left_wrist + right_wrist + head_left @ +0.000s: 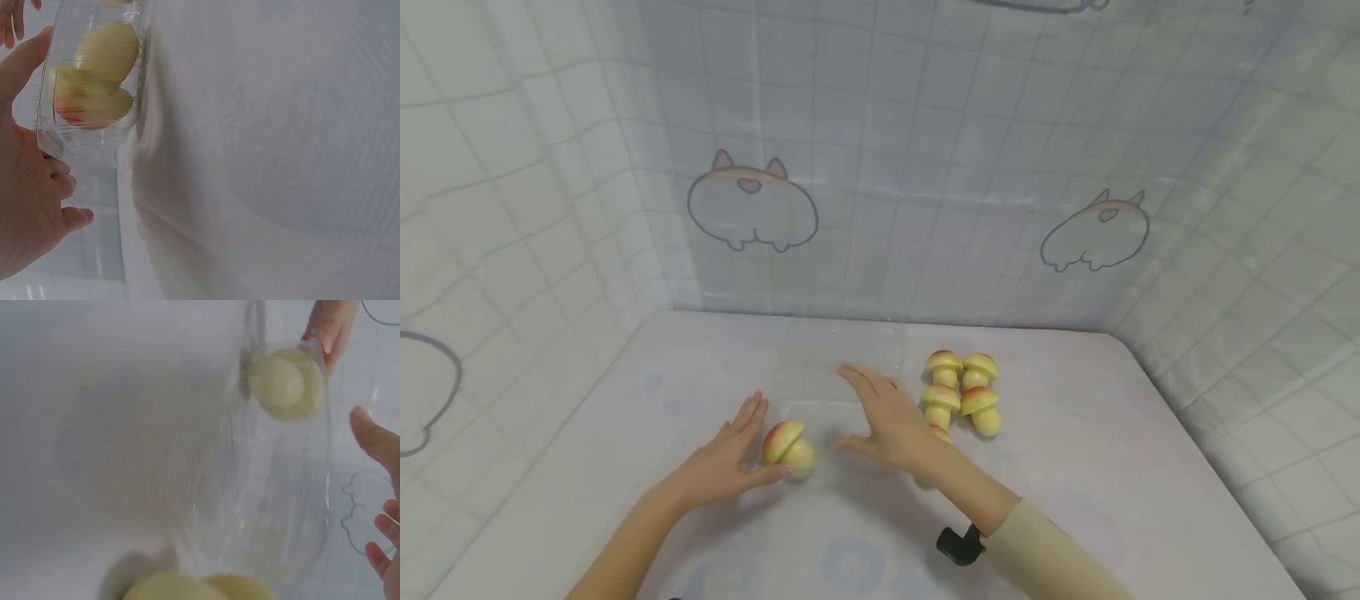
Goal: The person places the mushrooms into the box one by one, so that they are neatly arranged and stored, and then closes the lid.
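A clear plastic container (275, 487) lies in front of me, faint in the head view. At its left end is a yellow mushroom-shaped piece (790, 450) with a reddish cap. My left hand (722, 462) rests against the container's left end, fingers fairly straight and thumb at the near side of the rim. Spread above the container's right part, my right hand (887, 425) holds nothing. In the right wrist view its thumb (372, 437) stands apart from the container wall. More mushroom-shaped pieces (981, 408) stand right of the right hand, some partly hidden by the forearm.
A pale tabletop (1120, 467) carries everything. White grid-patterned curtains (895, 208) with animal drawings close off the back and both sides. A black wrist device (961, 546) sits beneath the right sleeve.
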Available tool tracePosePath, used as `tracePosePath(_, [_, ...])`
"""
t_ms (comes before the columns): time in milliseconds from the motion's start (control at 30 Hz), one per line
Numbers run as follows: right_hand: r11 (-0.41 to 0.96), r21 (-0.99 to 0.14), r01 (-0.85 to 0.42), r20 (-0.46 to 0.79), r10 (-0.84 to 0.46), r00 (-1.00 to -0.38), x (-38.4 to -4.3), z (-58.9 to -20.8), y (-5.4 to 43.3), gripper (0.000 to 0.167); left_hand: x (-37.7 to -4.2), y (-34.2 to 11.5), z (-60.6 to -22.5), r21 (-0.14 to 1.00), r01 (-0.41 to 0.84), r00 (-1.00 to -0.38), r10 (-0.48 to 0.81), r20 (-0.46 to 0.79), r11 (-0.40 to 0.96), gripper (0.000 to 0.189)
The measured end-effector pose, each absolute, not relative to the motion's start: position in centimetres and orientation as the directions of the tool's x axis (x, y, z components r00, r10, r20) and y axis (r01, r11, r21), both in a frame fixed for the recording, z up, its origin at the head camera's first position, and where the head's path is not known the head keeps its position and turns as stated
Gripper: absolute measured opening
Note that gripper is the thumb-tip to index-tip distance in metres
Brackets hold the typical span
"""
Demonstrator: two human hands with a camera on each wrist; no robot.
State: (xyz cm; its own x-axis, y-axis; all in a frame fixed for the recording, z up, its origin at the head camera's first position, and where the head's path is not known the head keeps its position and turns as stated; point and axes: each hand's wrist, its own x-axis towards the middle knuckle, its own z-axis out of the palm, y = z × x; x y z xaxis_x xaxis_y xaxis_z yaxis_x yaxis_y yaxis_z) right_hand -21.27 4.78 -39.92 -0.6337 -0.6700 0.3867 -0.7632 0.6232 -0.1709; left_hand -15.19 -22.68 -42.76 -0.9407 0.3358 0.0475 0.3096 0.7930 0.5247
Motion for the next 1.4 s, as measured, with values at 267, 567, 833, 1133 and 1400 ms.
tracePosePath(267, [0.618, -0.212, -0.758, 0.535, -0.575, -0.619, -21.0, -39.1, 8.4, 0.096, -15.1, -22.4, -42.8, 0.536, 0.316, -0.939, 0.339, 0.059, 0.783, 0.107])
tracePosePath(567, [0.604, -0.305, -0.736, 0.591, -0.486, -0.644, -20.6, -39.5, 11.0, 0.092, -14.9, -22.5, -42.8, 0.536, 0.326, -0.939, 0.334, 0.085, 0.779, 0.106])
tracePosePath(833, [0.556, -0.314, -0.769, 0.663, -0.452, -0.597, -20.5, -39.6, 13.0, 0.088, -14.8, -22.8, -43.2, 0.549, 0.312, -0.944, 0.318, 0.088, 0.775, 0.106])
tracePosePath(1133, [0.568, -0.269, -0.778, 0.701, -0.439, -0.562, -20.3, -39.3, 15.6, 0.083, -15.0, -22.5, -43.3, 0.542, 0.326, -0.940, 0.326, 0.099, 0.774, 0.106])
tracePosePath(1400, [0.579, -0.263, -0.772, 0.704, -0.432, -0.564, -20.1, -39.7, 17.7, 0.086, -15.1, -22.3, -43.1, 0.535, 0.322, -0.941, 0.326, 0.091, 0.781, 0.106])
